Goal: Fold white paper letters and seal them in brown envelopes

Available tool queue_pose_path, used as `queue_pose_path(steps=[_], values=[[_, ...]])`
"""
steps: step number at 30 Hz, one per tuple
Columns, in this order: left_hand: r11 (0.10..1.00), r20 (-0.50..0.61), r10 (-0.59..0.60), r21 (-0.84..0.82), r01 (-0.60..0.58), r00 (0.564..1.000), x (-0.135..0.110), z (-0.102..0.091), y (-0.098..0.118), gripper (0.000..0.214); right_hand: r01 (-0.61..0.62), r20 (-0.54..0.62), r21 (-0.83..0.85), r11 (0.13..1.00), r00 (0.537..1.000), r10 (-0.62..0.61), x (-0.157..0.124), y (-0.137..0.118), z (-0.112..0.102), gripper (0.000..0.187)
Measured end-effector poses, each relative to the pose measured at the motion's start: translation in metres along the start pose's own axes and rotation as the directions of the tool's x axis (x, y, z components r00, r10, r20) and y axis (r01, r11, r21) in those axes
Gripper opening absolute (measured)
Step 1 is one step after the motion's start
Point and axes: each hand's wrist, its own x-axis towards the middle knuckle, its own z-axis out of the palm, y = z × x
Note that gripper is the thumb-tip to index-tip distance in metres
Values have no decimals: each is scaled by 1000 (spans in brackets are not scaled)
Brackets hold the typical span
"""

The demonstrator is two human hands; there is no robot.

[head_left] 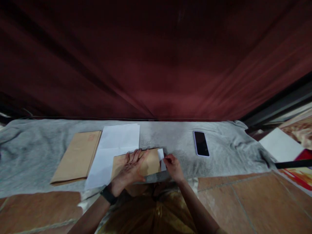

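Note:
A brown envelope point(152, 161) lies crosswise in front of me, partly over white paper sheets. My left hand point(133, 165), with a dark watch on its wrist, rests flat on it with fingers spread. From the envelope's right end sticks out a strip of folded white paper point(162, 159). At that strip, my right hand point(173, 166) has its fingers pinched together on the paper's edge. How far the paper reaches inside the envelope is hidden.
White sheets point(119, 136) with a crease lie left of centre, beside a stack of brown envelopes point(75, 156). A phone point(201, 143) lies to the right on the grey cloth point(226, 146). Dark red fabric point(156, 78) rises behind. Terracotta tiles point(234, 201) border the cloth in front.

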Motion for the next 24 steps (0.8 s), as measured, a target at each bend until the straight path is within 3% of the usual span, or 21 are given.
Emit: queue_pose_path(steps=[9,18,24], values=[[1000,6,20,5,-20,1000,2,8,-5,122,-104,117,-140,985,986,121,0,-17,4,17],[1000,64,0,10,-1,998,3,-4,1,124,-88,199,-303,949,968,153,6,-28,5,22],[1000,70,1,10,-1,998,4,-6,1,122,-105,193,-319,942,966,173,9,-28,8,22]])
